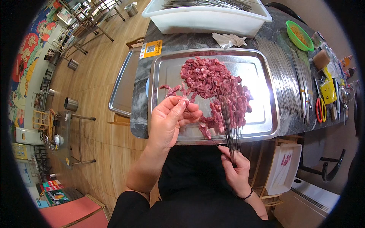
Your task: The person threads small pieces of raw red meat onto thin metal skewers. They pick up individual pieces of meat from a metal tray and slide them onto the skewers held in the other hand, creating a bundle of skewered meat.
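Note:
Small chunks of raw red meat [207, 78] are heaped on a shiny metal tray [163, 70]. Over the tray's near left part, my left hand [167, 117] is closed, its thumb and fingertips pinching a small piece of meat [186, 101]. At the tray's near edge, my right hand [236, 169] grips a bundle of thin metal skewers [231, 129]. Their far ends fan out over the meat. One skewer seems to stick out of the bundle toward my left hand; its tip is hard to make out.
A white bin [205, 23] of skewers stands behind the tray, near a crumpled tissue [229, 40]. To the right are loose skewers [277, 72], a green basket [294, 34] and scissors [321, 111]. Lower right, a white tray [279, 182] holds skewered meat. Another metal tray [127, 81] sits left.

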A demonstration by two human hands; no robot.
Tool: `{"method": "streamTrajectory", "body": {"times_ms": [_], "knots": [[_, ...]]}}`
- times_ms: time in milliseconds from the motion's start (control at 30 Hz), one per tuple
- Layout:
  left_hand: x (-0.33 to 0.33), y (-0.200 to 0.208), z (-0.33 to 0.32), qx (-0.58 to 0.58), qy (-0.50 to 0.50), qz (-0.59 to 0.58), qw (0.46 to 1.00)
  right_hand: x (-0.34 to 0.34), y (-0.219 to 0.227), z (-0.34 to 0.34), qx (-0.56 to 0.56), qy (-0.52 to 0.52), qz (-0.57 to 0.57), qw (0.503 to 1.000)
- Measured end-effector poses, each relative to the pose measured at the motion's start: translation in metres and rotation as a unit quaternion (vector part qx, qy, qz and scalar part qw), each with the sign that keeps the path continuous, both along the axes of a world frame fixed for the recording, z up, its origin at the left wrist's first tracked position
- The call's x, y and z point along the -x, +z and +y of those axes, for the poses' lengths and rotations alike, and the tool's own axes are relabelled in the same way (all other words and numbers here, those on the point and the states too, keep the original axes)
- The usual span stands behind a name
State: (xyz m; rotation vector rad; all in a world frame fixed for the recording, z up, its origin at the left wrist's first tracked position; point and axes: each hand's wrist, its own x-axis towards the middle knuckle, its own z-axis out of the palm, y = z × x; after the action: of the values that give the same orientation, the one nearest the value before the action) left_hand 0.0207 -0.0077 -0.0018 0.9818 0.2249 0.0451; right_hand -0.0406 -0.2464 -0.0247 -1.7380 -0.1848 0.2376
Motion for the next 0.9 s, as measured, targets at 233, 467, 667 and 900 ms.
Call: {"method": "streamTrajectory", "body": {"times_ms": [233,467,667,900], "knots": [[0.01,0.0,-0.015,0.038,0.056,-0.054,0.996,0.001,-0.001,0.0,0.005,0.018,0.006,1.0],[0.016,-0.002,-0.023,-0.031,0.092,-0.062,0.993,0.009,-0.01,0.005,-0.03,-0.01,0.022,0.999],[0.024,-0.007,-0.038,-0.024,0.064,-0.087,0.994,0.007,-0.012,0.017,-0.056,0.004,-0.002,0.998],[0.018,-0.004,-0.058,0.126,0.067,-0.008,0.99,0.004,-0.004,0.029,-0.104,0.008,0.091,0.99]]}}
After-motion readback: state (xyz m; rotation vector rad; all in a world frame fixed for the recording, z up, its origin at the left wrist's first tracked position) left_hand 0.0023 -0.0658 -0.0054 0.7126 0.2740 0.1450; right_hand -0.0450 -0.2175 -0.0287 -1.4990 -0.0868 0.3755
